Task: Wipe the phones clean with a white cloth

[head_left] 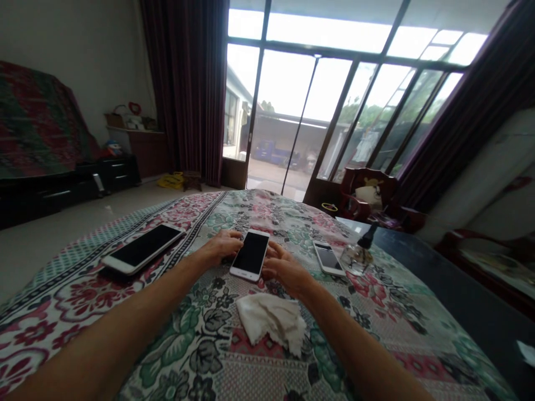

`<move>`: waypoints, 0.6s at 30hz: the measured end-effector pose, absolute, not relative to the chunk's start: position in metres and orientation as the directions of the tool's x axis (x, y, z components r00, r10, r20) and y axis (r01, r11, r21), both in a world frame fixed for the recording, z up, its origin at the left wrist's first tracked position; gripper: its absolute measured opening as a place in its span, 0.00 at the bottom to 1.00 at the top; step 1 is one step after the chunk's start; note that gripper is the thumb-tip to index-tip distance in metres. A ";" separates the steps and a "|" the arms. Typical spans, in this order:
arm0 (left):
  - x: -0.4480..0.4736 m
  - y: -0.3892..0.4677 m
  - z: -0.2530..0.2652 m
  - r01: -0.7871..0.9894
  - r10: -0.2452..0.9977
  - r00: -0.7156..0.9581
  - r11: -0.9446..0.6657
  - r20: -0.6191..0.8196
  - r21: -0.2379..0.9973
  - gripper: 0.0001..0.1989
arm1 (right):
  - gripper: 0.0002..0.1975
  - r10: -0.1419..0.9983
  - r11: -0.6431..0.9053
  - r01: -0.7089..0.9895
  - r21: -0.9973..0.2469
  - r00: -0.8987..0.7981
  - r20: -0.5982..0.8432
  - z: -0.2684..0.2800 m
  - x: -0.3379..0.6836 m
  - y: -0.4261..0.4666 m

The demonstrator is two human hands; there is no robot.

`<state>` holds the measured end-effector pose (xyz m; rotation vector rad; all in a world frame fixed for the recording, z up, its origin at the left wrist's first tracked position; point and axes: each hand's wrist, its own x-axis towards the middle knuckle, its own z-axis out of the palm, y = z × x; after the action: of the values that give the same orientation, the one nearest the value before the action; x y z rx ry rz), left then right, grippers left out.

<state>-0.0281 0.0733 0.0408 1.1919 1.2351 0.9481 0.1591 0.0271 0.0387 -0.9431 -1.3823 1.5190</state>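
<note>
A white smartphone [251, 252] with a dark screen is between my two hands, face up just over the patterned tablecloth. My left hand [224, 245] grips its left edge, fingers partly hidden beside and behind it. At its right edge my right hand [286, 269] is closed on it, some fingertips out of sight behind the phone. A crumpled off-white cloth [272, 320] lies nearer to me, between my forearms.
To the left a larger white phone [144, 249] rests on a dark object. On the right lie another white phone [329, 258] and a clear bottle with a black top [358, 254]. The floral tablecloth [179, 340] covers the table. Beyond stand a wooden chair [349, 181] and glass doors.
</note>
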 end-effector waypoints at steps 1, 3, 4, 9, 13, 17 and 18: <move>-0.027 0.074 0.039 0.050 0.974 0.117 0.188 -0.192 0.981 0.29 | 0.30 0.941 -0.020 -0.109 -0.994 -0.338 0.018 0.039 0.159 0.027; -0.024 0.075 0.034 -0.005 0.971 0.109 0.213 -0.211 0.977 0.28 | 0.33 0.947 -0.002 -0.110 -0.994 -0.319 0.034 0.039 0.160 0.026; -0.022 0.076 0.033 -0.036 0.969 0.127 0.216 -0.210 0.976 0.26 | 0.34 0.948 0.017 -0.108 -0.994 -0.314 0.050 0.040 0.161 0.026; -0.017 0.072 0.034 -0.148 0.935 0.300 0.242 -0.189 0.959 0.16 | 0.38 0.934 0.106 -0.094 -0.990 -0.331 0.132 0.043 0.166 0.024; -0.010 0.065 0.043 -0.242 0.919 0.349 0.278 -0.184 0.929 0.14 | 0.43 0.932 0.068 -0.111 -0.991 -0.349 0.103 0.043 0.175 0.019; 0.001 0.057 0.050 -0.243 0.914 0.339 0.316 -0.225 0.917 0.14 | 0.45 0.933 0.062 -0.096 -0.994 -0.347 0.092 0.046 0.189 0.009; 0.005 0.055 0.052 -0.229 0.909 0.339 0.329 -0.242 0.916 0.14 | 0.45 0.932 0.067 -0.082 -0.994 -0.349 0.092 0.047 0.193 0.007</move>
<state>0.0048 0.0548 0.0523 0.9236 0.9104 0.8978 0.1927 0.0067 0.0469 -0.9050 -1.4508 1.4359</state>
